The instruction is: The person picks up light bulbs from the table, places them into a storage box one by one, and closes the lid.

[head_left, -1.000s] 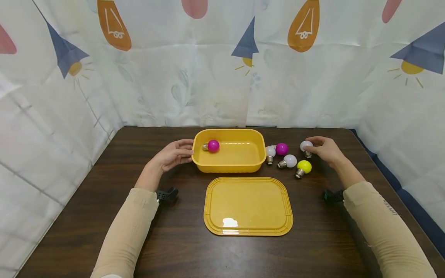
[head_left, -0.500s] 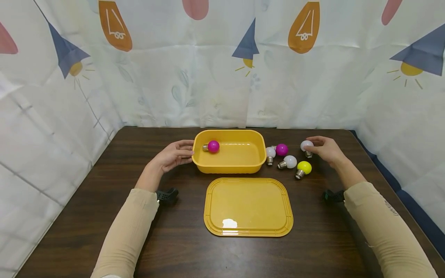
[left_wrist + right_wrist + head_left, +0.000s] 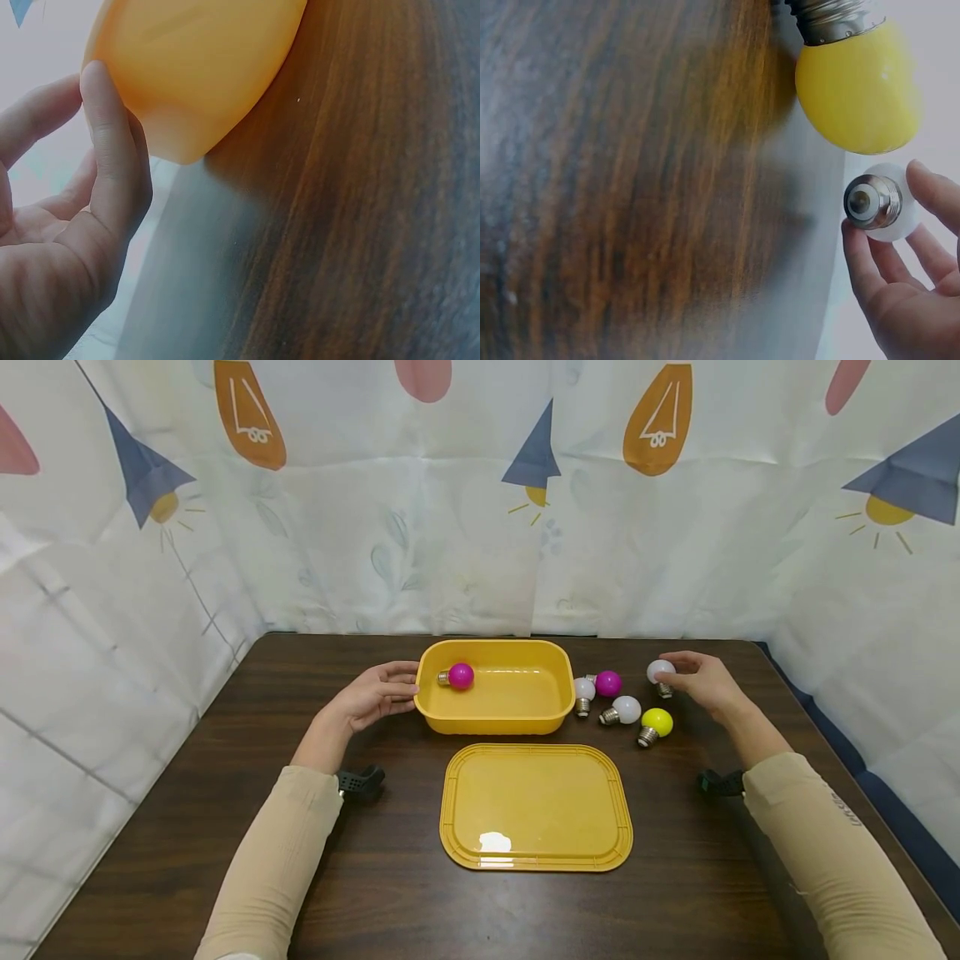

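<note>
In the head view my left hand (image 3: pixel 377 696) is at the left end of a yellow plastic box (image 3: pixel 495 725); its thumb and fingertips hold the rim there. The left wrist view shows the thumb (image 3: pixel 109 142) against the box's outer wall (image 3: pixel 202 67). One magenta bulb (image 3: pixel 461 676) lies inside the box, at its left. My right hand (image 3: pixel 701 681) pinches a white light bulb (image 3: pixel 660 670) between thumb and fingers, its metal screw base (image 3: pixel 870 202) pointing down in the head view. A yellow bulb (image 3: pixel 657 722) lies just left of that hand.
Between box and right hand lie two more white bulbs (image 3: pixel 626 709) and another magenta bulb (image 3: pixel 608 683). A flat yellow lid (image 3: pixel 536 806) rests on the dark wooden table (image 3: pixel 375 877) in front of the box. A patterned white curtain (image 3: pixel 465 552) hangs behind the table.
My right hand has moved very slightly up in the head view with the white bulb in its fingers. The left hand and the box have kept their places.
</note>
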The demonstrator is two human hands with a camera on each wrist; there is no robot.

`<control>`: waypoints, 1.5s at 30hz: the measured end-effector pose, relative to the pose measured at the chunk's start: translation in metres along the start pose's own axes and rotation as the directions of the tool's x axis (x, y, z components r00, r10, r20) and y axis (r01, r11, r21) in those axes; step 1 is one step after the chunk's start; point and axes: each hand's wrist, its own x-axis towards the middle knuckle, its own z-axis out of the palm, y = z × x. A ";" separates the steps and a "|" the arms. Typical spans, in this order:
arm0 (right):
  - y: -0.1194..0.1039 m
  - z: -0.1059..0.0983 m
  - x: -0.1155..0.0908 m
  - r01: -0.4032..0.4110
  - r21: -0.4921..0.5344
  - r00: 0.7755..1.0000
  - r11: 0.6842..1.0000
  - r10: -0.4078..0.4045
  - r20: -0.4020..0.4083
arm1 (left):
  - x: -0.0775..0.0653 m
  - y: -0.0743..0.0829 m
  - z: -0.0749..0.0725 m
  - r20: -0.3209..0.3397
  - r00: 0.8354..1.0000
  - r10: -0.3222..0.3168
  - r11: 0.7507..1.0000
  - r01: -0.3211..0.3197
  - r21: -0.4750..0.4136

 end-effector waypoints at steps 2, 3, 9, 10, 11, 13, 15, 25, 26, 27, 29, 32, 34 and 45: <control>0.000 -0.001 0.001 0.001 0.005 1.000 1.000 -0.001 -0.001 | 0.000 0.000 0.000 0.005 1.000 0.002 1.000 -0.002 0.001; 0.000 -0.001 0.001 0.001 0.006 1.000 1.000 -0.001 -0.001 | 0.000 0.000 0.000 0.005 1.000 0.002 1.000 -0.002 0.000; -0.002 -0.001 0.002 -0.001 0.016 1.000 1.000 0.001 -0.004 | 0.000 -0.001 0.000 0.005 1.000 0.006 1.000 -0.006 -0.004; -0.003 -0.001 0.002 0.000 0.019 1.000 1.000 0.000 -0.003 | 0.001 -0.001 -0.001 0.007 1.000 0.008 1.000 -0.008 -0.004; -0.003 -0.001 0.002 0.004 0.019 1.000 1.000 -0.004 0.000 | 0.001 -0.001 -0.001 0.008 1.000 0.009 1.000 -0.009 -0.001; -0.004 -0.001 0.003 0.011 0.022 1.000 1.000 -0.011 0.003 | 0.001 -0.001 -0.001 0.010 1.000 0.011 1.000 -0.011 0.001; -0.005 -0.001 0.003 0.019 0.022 1.000 1.000 -0.019 0.003 | 0.001 -0.001 -0.001 0.009 1.000 0.012 1.000 -0.012 0.002; -0.013 -0.001 0.002 0.060 0.036 0.998 0.998 -0.060 0.015 | 0.002 -0.002 0.000 0.001 1.000 0.015 1.000 -0.015 0.001; -0.014 -0.001 0.001 0.063 0.036 0.998 0.997 -0.063 0.017 | 0.002 -0.002 0.000 0.000 1.000 0.014 1.000 -0.014 -0.001; -0.015 -0.001 0.001 0.065 0.033 0.998 0.997 -0.065 0.018 | 0.002 -0.001 0.000 0.001 1.000 0.014 1.000 -0.014 0.000; -0.018 0.000 0.001 0.065 0.029 0.998 0.997 -0.066 0.022 | 0.002 -0.001 0.000 0.004 1.000 0.015 1.000 -0.015 0.004; -0.021 0.001 0.001 0.066 0.024 0.997 0.998 -0.066 0.030 | 0.002 -0.001 -0.001 0.010 1.000 0.017 1.000 -0.017 0.013; -0.024 0.001 0.001 0.069 0.020 0.997 0.997 -0.069 0.033 | 0.002 -0.001 -0.001 0.011 1.000 0.017 1.000 -0.017 0.018; -0.037 0.003 -0.002 0.082 0.016 0.996 0.997 -0.083 0.043 | 0.002 -0.001 0.000 0.001 1.000 0.007 1.000 -0.007 -0.002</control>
